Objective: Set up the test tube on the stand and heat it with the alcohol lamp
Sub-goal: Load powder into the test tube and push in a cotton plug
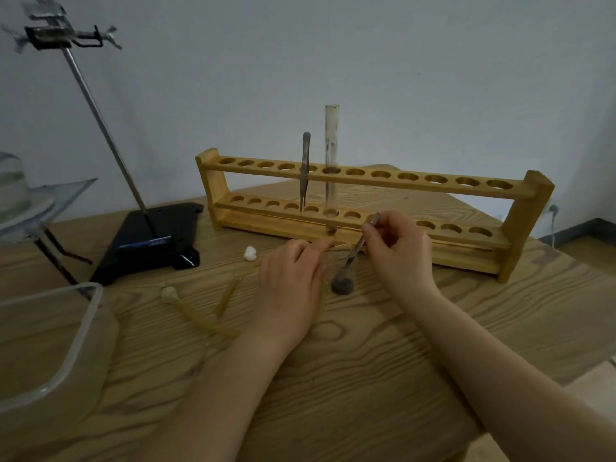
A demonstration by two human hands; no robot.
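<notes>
fingers (373,230) of the right hand (396,248) pinch the upper end of a thin metal spatula (358,246), whose shaft slants down and leftward to a small dark heap of powder (342,285) on the table (366,361). the left hand (290,281) rests palm-down just left of that heap, its fingers closed on what looks like a clear flat piece, too faint to name. from the head view, the test tube (332,145) stands upright in the wooden rack (366,201), its long axis vertical, directly behind both hands and slightly nearer the right one, mouth open at the top; a little dark matter seems to sit at its base. tweezers (305,168) stand in the neighbouring hole to its left. the stand (106,135) rises far left, its clamp (56,33) high and well apart from the tube, so the left hand is the closer one to it. i judge the tube must travel up and leftward to reach that clamp. no alcohol lamp can be made out with certainty. a small label on the stand's black base (156,241) is too blurred to read; no other writing shows.
</notes>
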